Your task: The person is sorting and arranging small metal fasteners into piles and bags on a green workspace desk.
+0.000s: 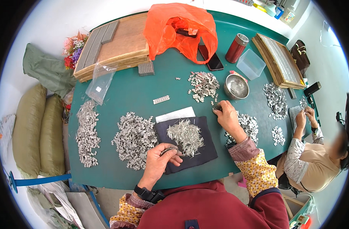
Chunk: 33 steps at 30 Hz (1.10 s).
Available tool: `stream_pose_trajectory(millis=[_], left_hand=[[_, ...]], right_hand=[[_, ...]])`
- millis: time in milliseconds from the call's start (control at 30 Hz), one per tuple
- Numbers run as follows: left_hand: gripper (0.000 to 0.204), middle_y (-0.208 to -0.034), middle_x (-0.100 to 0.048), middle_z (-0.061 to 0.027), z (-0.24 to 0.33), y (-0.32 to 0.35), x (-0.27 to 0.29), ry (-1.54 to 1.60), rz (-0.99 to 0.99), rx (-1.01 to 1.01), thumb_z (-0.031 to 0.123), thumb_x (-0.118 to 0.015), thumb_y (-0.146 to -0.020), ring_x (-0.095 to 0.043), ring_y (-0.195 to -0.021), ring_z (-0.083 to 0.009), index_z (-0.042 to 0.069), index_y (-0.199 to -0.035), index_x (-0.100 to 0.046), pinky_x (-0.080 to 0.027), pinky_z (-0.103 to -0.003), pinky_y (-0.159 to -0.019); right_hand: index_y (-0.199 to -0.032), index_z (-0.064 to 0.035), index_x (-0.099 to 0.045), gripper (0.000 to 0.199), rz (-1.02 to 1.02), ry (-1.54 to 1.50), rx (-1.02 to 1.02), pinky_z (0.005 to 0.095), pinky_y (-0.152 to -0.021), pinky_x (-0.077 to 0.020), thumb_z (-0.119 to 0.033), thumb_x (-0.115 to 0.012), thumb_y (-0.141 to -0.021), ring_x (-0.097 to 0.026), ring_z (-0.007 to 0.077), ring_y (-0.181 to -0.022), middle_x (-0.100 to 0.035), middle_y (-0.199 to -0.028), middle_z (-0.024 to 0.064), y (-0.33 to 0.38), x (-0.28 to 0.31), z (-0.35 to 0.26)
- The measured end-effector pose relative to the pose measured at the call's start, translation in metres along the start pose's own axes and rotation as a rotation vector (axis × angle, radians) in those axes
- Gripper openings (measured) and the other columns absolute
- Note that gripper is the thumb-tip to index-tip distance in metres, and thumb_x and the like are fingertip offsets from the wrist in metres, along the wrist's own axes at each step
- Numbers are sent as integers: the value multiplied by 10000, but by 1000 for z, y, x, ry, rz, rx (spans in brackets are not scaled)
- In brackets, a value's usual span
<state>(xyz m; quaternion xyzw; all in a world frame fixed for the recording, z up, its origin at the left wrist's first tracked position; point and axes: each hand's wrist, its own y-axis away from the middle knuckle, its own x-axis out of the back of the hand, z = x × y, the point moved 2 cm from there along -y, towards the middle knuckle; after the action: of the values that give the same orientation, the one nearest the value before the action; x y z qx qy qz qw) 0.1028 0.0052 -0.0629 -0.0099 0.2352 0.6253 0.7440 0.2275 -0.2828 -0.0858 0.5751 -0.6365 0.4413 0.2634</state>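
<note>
My left hand (161, 159) is over the near left edge of a dark cloth (208, 137), fingers curled with thumb and forefinger close together. A dark, curved bit shows at its fingertips; I cannot make out what it is. Beside it on the cloth lies a heap of thin silvery metal pins (186, 137). My right hand (229, 117) rests right of the cloth, its fingers bent together around something small and dark. Just beyond it is a pile of small white-and-metal pieces (203, 86). Another pile of small grey pieces (247, 128) lies partly hidden under my right forearm.
Heaps of small grey pieces (134, 139) lie left of the cloth. A short joined strip (161, 99) sits mid-table. Beyond stand a metal bowl (236, 87), clear plastic box (251, 64), red flask (237, 48), phone (212, 61), orange bag (159, 28) and wooden trays (128, 34). A co-worker (308, 160) works at right.
</note>
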Motion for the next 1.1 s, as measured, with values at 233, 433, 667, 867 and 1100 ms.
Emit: stream_pose_trajectory(millis=[233, 433, 667, 867, 1100], left_hand=[[130, -907, -705, -199, 3, 2, 5, 32, 45, -22, 25, -586, -953, -715, -714, -256, -75, -1025, -629, -601, -331, -603], [134, -912, -702, -202, 12, -1, -2, 45, 18, -55, 23, -584, -954, -714, -723, -255, -79, -1032, -624, -601, -329, -612], [142, -912, -701, -203, 18, 6, -14, 51, -20, -61, 27, -592, -956, -713, -730, -259, -77, -1048, -622, -597, -329, -609], [157, -912, -701, -194, 14, 10, -15, 50, -13, -59, 34, -602, -952, -712, -730, -252, -80, -1058, -622, -600, -327, -614], [157, -915, -705, -204, 20, 10, -23, 59, -25, -69, 34, -609, -951, -714, -731, -257, -75, -1062, -622, -598, -330, -613]], right_hand=[[-936, 14, -578, 161, -17, -296, -34, 401, -687, -488, -52, -688, -840, -610, 298, -748, -622, -880, 164, 9, 22, -27], [-1013, 14, -597, 182, -46, -652, -86, 303, -653, -469, -5, -686, -856, -553, 129, -712, -614, -859, 67, 37, 45, -74], [-1061, -9, -634, 225, -3, -808, 144, 248, -744, -453, 86, -646, -857, -535, 107, -794, -571, -875, 21, 57, 55, -100], [-1039, 4, -597, 90, -127, -1208, -139, 201, -717, -489, 7, -607, -949, -583, 62, -767, -655, -913, 25, 71, 45, -102], [-1047, -15, -596, 100, -85, -1426, -209, 206, -713, -470, -60, -624, -963, -550, 53, -768, -635, -885, 7, 77, 25, -108]])
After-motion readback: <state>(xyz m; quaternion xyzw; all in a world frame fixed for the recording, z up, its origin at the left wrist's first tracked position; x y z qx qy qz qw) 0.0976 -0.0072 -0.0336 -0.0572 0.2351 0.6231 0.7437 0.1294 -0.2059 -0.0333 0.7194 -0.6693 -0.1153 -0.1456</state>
